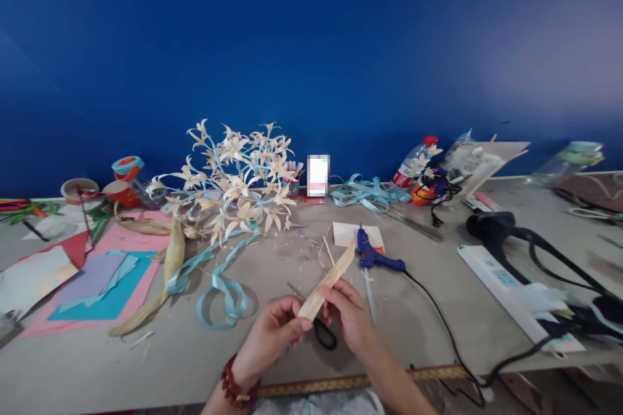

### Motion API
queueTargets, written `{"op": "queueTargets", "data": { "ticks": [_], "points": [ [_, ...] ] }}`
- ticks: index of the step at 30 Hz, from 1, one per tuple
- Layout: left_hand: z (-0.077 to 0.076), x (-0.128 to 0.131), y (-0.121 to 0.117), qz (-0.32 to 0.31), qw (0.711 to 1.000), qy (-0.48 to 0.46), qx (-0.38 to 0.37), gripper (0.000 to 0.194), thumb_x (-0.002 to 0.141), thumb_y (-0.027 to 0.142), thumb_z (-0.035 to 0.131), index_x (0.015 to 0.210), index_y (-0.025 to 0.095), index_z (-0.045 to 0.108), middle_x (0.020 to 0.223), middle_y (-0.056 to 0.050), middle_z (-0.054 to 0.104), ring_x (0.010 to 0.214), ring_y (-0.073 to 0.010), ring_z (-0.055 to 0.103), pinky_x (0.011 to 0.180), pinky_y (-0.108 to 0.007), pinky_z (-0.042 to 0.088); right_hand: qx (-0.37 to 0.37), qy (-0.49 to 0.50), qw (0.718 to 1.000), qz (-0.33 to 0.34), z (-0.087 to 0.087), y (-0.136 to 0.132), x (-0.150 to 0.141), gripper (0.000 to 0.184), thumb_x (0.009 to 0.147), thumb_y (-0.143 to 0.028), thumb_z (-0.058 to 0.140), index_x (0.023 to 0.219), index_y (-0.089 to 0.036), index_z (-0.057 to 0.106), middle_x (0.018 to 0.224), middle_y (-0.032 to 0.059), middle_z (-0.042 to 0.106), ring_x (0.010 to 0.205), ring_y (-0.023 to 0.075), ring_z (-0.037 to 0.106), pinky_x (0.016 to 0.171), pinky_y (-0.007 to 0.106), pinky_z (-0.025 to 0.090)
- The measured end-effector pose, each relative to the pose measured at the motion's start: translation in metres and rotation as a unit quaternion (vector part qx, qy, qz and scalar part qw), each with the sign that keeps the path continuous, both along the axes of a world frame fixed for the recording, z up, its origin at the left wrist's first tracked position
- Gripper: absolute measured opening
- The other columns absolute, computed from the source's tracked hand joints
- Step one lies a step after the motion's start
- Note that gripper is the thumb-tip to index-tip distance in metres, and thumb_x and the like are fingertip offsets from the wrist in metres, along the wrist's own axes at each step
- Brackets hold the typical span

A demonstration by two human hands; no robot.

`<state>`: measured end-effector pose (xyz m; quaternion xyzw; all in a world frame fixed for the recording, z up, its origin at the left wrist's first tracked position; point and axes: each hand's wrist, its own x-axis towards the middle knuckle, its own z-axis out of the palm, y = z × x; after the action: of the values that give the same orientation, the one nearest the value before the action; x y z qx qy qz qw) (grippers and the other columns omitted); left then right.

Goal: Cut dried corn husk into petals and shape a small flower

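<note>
A pale strip of corn husk (335, 271) slants up and away between my two hands. My left hand (280, 325), with a red bead bracelet at its wrist, pinches the near end between thumb and fingers. My right hand (349, 314) grips the strip a little farther along its length. Just beneath my hands lie scissors, of which a black handle loop (325, 335) shows; the rest is mostly hidden. A blue glue gun (374, 253) rests beyond my right hand, near the far end of the strip, with a clear glue stick (368, 295) beside it.
Cream husk flowers (238, 175) on blue stems stand at the back left. Blue ribbon (221, 305) curls near dried corn husks (175, 256) and coloured paper (102, 285). At right are a white power strip (511, 298), black cords and a tilted bottle (413, 162).
</note>
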<state>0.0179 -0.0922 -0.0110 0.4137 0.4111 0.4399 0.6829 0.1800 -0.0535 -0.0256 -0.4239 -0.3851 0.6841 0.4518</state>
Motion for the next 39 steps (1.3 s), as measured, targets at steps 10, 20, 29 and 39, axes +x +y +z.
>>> {"op": "queueTargets", "data": {
  "ticks": [10,20,29,39],
  "points": [
    [0.008,0.003,0.005,0.065,0.997,0.027,0.044,0.022,0.084,0.037,0.066,0.082,0.016,0.066,0.073,0.0,0.062,0.068,-0.0109,0.051,0.065,-0.02,0.039,0.061,-0.083,0.994,0.049,0.015,0.006,0.004,0.04,0.075,-0.055,0.068,0.065,-0.018,0.057,0.049,-0.0043,0.049,0.044,0.0096,0.044,0.043,0.021,0.037],
    [0.005,0.008,0.003,0.1,0.994,0.011,0.033,0.019,0.083,0.035,0.067,0.085,0.016,0.065,0.077,-0.001,0.061,0.071,-0.0119,0.051,0.067,-0.021,0.04,0.158,-0.134,0.974,0.091,0.017,0.006,0.007,0.027,0.085,-0.042,0.06,0.072,-0.019,0.056,0.063,-0.0034,0.049,0.054,0.0111,0.047,0.05,0.021,0.04],
    [0.003,0.007,0.006,0.095,0.995,0.022,0.036,0.023,0.081,0.036,0.069,0.076,0.016,0.06,0.07,0.002,0.054,0.065,-0.0099,0.045,0.062,-0.019,0.036,0.197,-0.178,0.957,0.117,0.011,0.004,0.007,0.014,0.085,-0.031,0.059,0.079,-0.019,0.061,0.068,-0.0015,0.052,0.061,0.0125,0.049,0.052,0.021,0.041],
    [-0.004,0.007,0.003,0.123,0.989,0.063,0.056,0.025,0.081,0.039,0.068,0.076,0.016,0.061,0.07,0.001,0.056,0.066,-0.012,0.047,0.063,-0.021,0.038,0.182,-0.211,0.952,0.126,0.012,0.002,0.008,0.014,0.086,-0.029,0.059,0.077,-0.019,0.061,0.066,-0.0013,0.052,0.058,0.0128,0.049,0.05,0.02,0.041]
  ]
}}
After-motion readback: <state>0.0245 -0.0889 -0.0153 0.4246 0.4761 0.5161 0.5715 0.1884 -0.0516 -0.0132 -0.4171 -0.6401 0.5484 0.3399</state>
